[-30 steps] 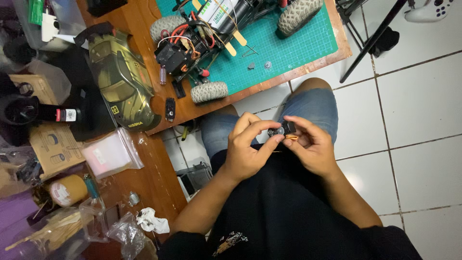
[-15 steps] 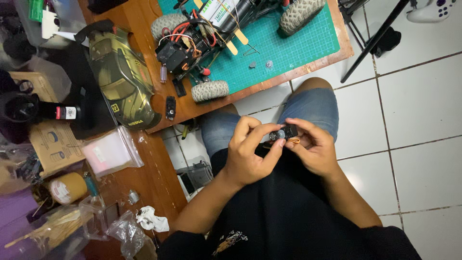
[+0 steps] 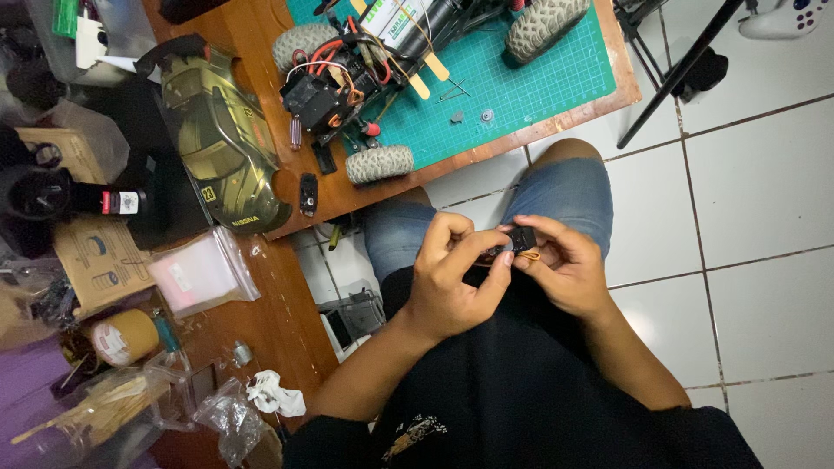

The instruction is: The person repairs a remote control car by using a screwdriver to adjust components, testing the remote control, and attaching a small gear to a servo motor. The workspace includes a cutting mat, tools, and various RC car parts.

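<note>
Small black part with an orange wire end sits over the lap, pinched between both hands. Right hand grips it from the right, fingers curled round it. Left hand closes on its left side, thumb and forefinger on it. Both hands touching each other, above the denim shorts. Up on the wooden table: green cutting mat at the near edge, stripped RC car chassis half on it, camo car body shell just left of that. Clear zip bag near the table's inner corner.
</note>
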